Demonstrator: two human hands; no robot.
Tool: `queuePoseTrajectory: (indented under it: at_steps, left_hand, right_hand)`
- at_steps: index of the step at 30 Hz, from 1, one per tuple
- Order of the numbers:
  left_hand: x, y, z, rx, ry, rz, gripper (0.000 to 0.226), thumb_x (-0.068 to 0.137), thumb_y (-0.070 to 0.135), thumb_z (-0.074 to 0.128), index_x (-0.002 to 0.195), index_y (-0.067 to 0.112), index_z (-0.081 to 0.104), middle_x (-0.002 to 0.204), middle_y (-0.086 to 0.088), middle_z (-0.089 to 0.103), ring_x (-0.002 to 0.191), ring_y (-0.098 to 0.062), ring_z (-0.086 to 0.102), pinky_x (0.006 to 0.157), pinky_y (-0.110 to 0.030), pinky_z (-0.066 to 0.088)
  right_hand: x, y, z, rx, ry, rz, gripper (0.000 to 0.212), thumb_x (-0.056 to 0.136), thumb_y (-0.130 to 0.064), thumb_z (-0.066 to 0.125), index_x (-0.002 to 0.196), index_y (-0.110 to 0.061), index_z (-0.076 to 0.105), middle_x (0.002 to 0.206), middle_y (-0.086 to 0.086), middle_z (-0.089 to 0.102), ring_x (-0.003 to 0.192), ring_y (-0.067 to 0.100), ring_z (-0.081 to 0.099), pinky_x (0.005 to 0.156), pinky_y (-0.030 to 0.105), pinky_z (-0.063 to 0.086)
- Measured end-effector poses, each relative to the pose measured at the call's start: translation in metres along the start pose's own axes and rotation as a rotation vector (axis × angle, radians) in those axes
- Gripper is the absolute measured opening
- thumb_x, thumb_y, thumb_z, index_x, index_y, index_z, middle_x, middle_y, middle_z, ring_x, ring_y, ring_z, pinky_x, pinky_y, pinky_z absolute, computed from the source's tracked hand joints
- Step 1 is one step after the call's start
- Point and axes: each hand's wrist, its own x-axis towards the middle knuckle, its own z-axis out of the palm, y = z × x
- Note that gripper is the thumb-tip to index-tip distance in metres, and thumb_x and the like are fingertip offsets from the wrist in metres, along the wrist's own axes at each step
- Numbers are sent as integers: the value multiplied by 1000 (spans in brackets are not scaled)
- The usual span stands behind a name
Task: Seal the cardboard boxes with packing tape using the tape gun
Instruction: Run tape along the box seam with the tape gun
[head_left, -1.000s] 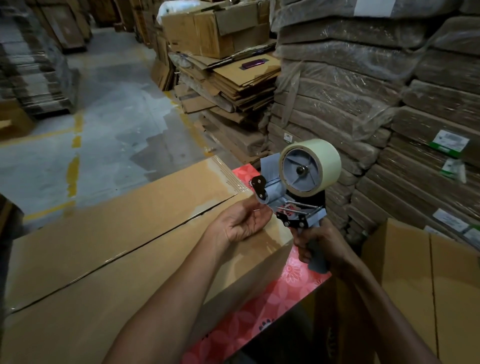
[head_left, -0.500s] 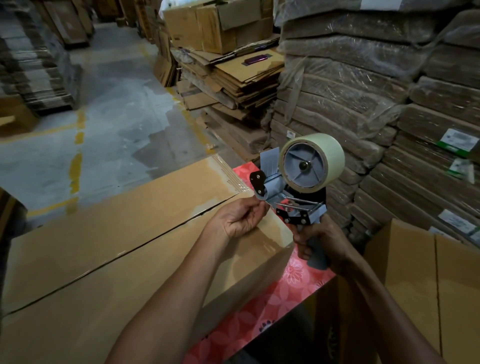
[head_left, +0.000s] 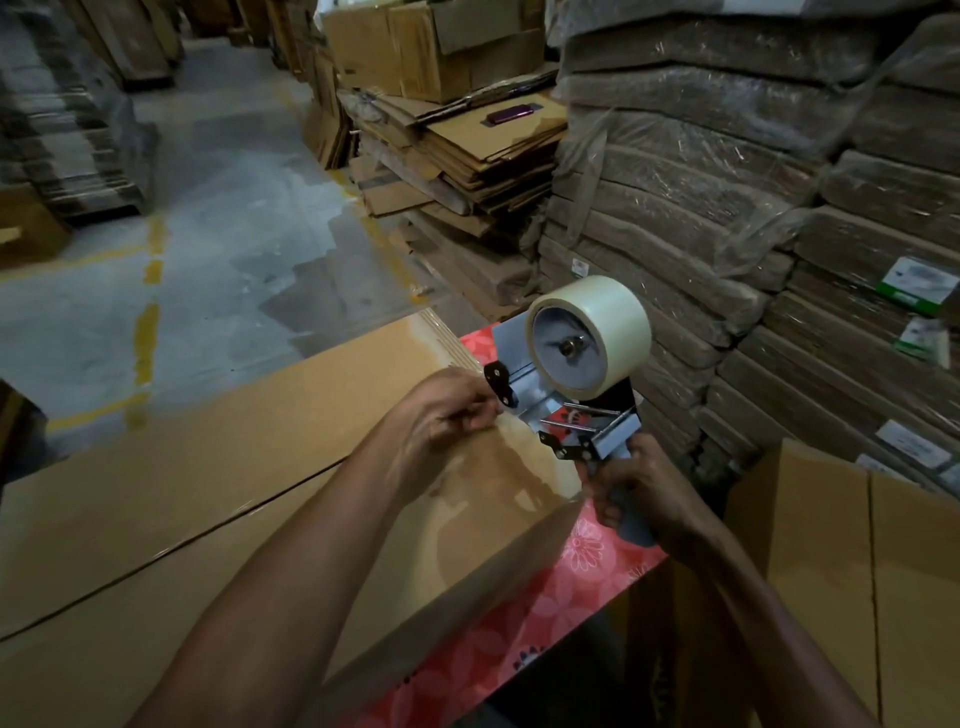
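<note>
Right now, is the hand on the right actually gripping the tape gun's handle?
Touching. The head view shows the right hand wrapped round the grey handle of the tape gun, fingers closed on it with no gap.

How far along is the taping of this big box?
Barely started. A shiny strip of tape already covers the box's near end. The right hand grips the tape gun while the left hand pinches at its front roller. The long centre seam of the cardboard box still looks open.

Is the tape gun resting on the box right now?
No, the right hand holds the tape gun raised above the cardboard box.
</note>
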Motion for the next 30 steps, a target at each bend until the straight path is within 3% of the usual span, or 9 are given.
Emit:
queuePoseTrajectory:
  at_steps: [4, 10, 13, 16, 19, 21, 23, 27, 30]
  left_hand:
    - [22, 25, -49, 171, 153, 109, 12, 87, 2, 67, 78, -4, 72, 62, -10, 57, 46, -10, 46, 38, -15, 35]
    - [52, 96, -61, 587, 246, 336, 23, 91, 3, 64, 68, 3, 68, 51, -3, 52, 40, -7, 41, 41, -18, 31]
    - [85, 125, -109, 743, 493, 359, 13, 90, 8, 64, 80, 3, 70, 60, -10, 50, 44, -16, 40, 45, -22, 31]
    - [109, 141, -133, 712, 416, 272, 14, 91, 7, 65, 78, 7, 66, 61, -8, 45, 47, -16, 36, 43, -22, 27]
    - [128, 131, -123, 828, 404, 368, 16, 94, 14, 64, 81, 11, 74, 76, -16, 63, 58, -22, 50, 51, -30, 34]
    - [142, 117, -117, 824, 396, 395, 19, 97, 16, 61, 92, 5, 75, 98, -26, 70, 85, -34, 66, 64, -40, 46]
    - [155, 105, -119, 825, 390, 402, 18, 97, 18, 60, 90, 9, 73, 98, -23, 71, 101, -38, 66, 70, -37, 43]
    - [167, 93, -125, 858, 393, 386, 20, 95, 24, 66, 89, 7, 73, 92, -11, 70, 92, -28, 63, 70, -33, 40]
    - [169, 96, -130, 961, 380, 324, 28, 92, 31, 70, 99, 5, 77, 103, -14, 74, 98, -28, 67, 80, -36, 49]
  right_hand:
    - [-4, 1, -8, -9, 53, 51, 36, 58, -4, 55, 90, 11, 54, 63, 14, 50, 48, 23, 42, 49, 35, 33]
    - [40, -10, 36, -139, 128, 38, 22, 56, -13, 62, 73, 1, 58, 58, 6, 53, 47, 21, 46, 51, 33, 37]
    - [61, -16, 45, -59, 165, 68, 20, 53, -9, 59, 70, 2, 57, 62, 13, 51, 45, 23, 43, 48, 34, 35]
    - [71, -9, 39, -132, 181, 89, 17, 52, -8, 56, 67, 2, 54, 57, 10, 48, 46, 21, 41, 50, 36, 33]
    - [79, 0, 38, -168, 210, 120, 13, 52, -10, 55, 64, -4, 56, 55, 11, 49, 48, 23, 43, 52, 40, 36]
    - [86, 2, 37, -162, 218, 137, 12, 53, -12, 56, 63, -7, 58, 56, 9, 52, 49, 24, 45, 53, 40, 37]
    - [89, 0, 37, -148, 215, 153, 12, 54, -12, 57, 64, -5, 59, 56, 10, 53, 48, 25, 45, 54, 40, 37]
    - [93, -1, 38, -132, 238, 189, 4, 60, -2, 60, 64, -3, 58, 58, 14, 51, 45, 26, 44, 52, 40, 35]
    - [97, -1, 36, -171, 255, 229, 26, 70, 10, 60, 51, -6, 53, 48, 11, 49, 37, 22, 44, 47, 33, 35]
